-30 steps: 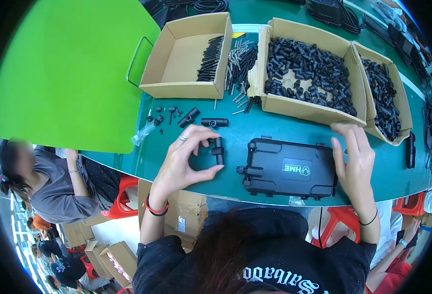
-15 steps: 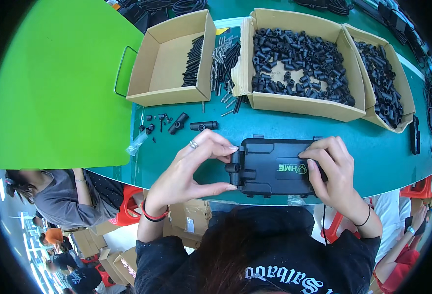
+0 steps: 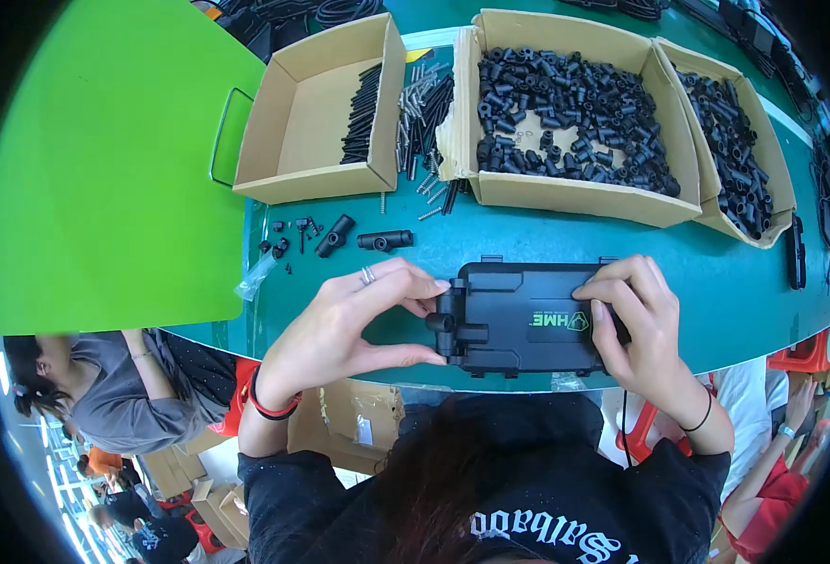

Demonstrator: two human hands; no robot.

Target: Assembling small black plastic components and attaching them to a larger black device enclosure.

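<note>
A flat black plastic case [image 3: 504,324] with a green emblem lies near the table's front edge. Thumb and forefinger of my left hand [image 3: 335,320] pinch the two ends of a black tubular joint piece [image 3: 445,324] seated at the case's left end. My right hand [image 3: 636,324] grips the right end of the case, fingers on its upper face. Beyond my left hand lie two loose black T-shaped tube pieces [image 3: 385,241], several small black screws and parts [image 3: 302,226], and a small clear plastic bag [image 3: 258,274].
Behind the case stand an open cardboard box [image 3: 307,183] with black rods, a larger box [image 3: 584,199] of black tube fittings, and a third such box [image 3: 758,233]. Springs and rods [image 3: 422,122] lie between boxes. A green board [image 3: 104,179] covers the left. Co-workers sit either side.
The view has shifted slightly, so the boxes and loose parts appear a little further left. My left forearm has swung slightly outward; both hands keep their hold.
</note>
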